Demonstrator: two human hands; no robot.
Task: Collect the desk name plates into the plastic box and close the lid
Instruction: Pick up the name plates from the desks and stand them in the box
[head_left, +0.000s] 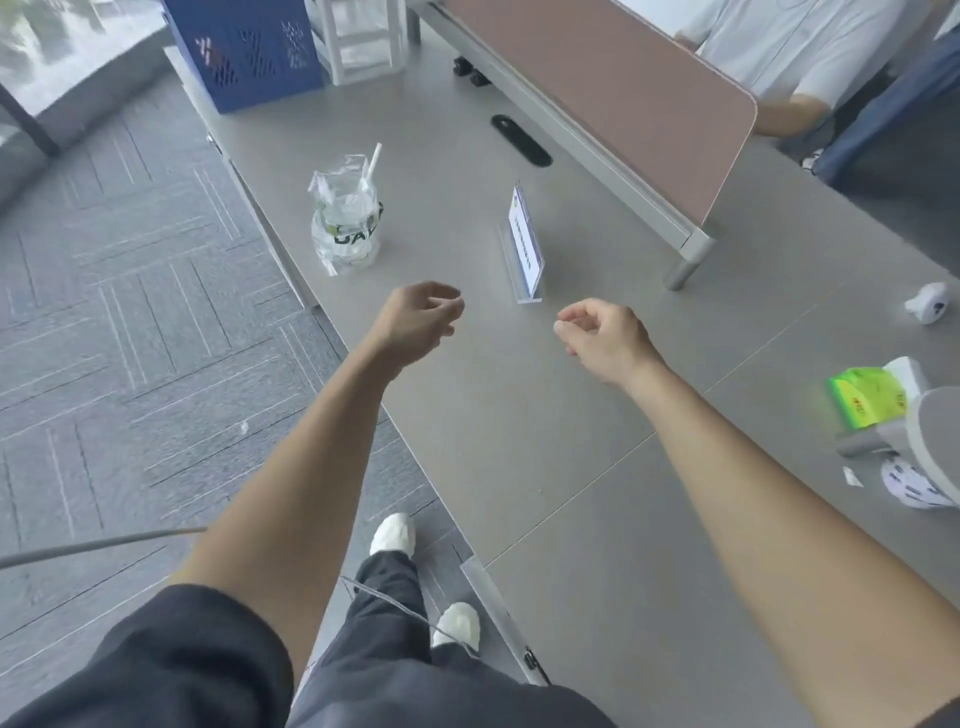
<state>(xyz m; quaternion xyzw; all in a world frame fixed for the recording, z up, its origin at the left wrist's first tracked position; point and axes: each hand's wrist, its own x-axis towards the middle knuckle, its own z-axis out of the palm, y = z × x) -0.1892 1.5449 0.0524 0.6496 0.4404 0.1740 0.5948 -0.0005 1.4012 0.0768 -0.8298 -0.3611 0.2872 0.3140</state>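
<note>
A clear acrylic desk name plate (524, 244) with a white and blue card stands upright on the grey desk (545, 415), seen almost edge-on. My left hand (421, 319) hovers just short of it, to its lower left, fingers loosely curled and holding nothing. My right hand (602, 338) hangs to the plate's lower right, also loosely curled with nothing in it. Neither hand touches the plate. No plastic box shows in this view.
A plastic bag with a cup and straw (347, 218) stands left of the plate. A pink divider panel (623, 98) runs along the back, with a seated person (779, 47) behind it. A blue perforated bin (244, 47) sits far left. A green packet (865, 397) lies at right.
</note>
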